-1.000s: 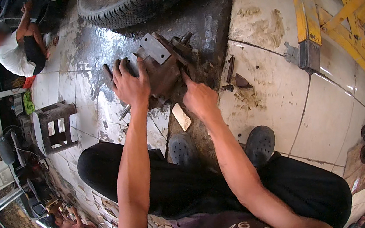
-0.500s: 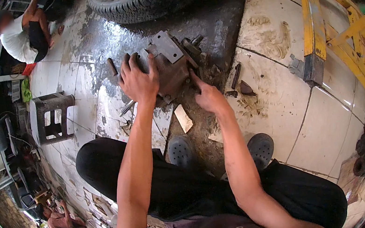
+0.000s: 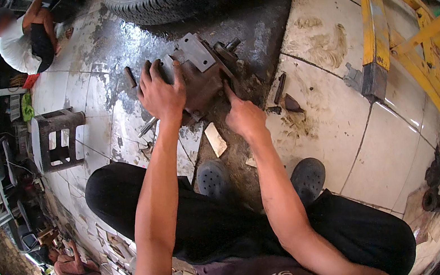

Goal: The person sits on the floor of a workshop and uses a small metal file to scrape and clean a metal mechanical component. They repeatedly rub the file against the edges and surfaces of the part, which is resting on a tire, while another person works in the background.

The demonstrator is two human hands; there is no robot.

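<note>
A grey metal assembly (image 3: 202,86) lies on the dark, stained floor in front of me. A flat light-grey plate (image 3: 196,52) with holes sits on its upper part, and a bolt-like end (image 3: 233,44) sticks out at the far right. My left hand (image 3: 162,95) rests on the assembly's left side, its fingers spread and its thumb apart. With the index finger stretched out, my right hand (image 3: 243,116) touches the assembly's right edge. Its other fingers curl under and are mostly hidden.
A large tyre (image 3: 171,1) lies beyond the assembly. Metal scraps (image 3: 280,88) and a pale broken piece (image 3: 216,140) are nearby. A yellow frame (image 3: 374,17) stands at right, a stool (image 3: 59,140) at left. Two people, one in white (image 3: 16,48), crouch at left.
The whole view has shifted slightly, with things now a little further left. Both hands stay at the metal assembly, and the right index finger remains against its edge.
</note>
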